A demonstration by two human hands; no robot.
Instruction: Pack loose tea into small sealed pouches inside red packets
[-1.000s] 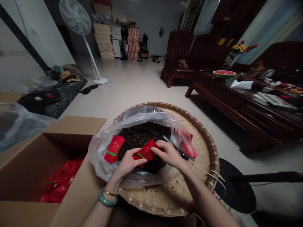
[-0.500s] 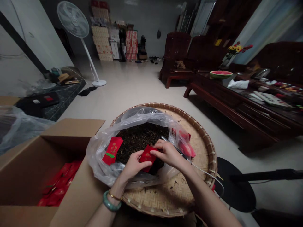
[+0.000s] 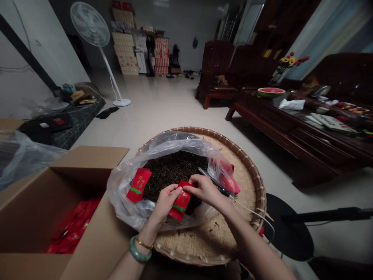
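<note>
Both hands pinch the top of one small red foil packet (image 3: 180,203): left hand (image 3: 163,203) and right hand (image 3: 205,189), above the clear plastic bag of dark loose tea (image 3: 175,171) on the round woven bamboo tray (image 3: 250,171). Judging by the many red packets (image 3: 72,229) in the brown cardboard box (image 3: 35,202) at near left, much is packed; plenty of tea remains.

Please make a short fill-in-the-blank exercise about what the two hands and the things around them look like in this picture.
1. Both hands, left hand and right hand, hold one small ____ packet.
2. The dark loose tea lies in a clear ____ bag.
3. That bag rests on a round woven ____ tray.
4. More red packets lie in the ____ box on the left.

Missing words: red; plastic; bamboo; cardboard
</note>
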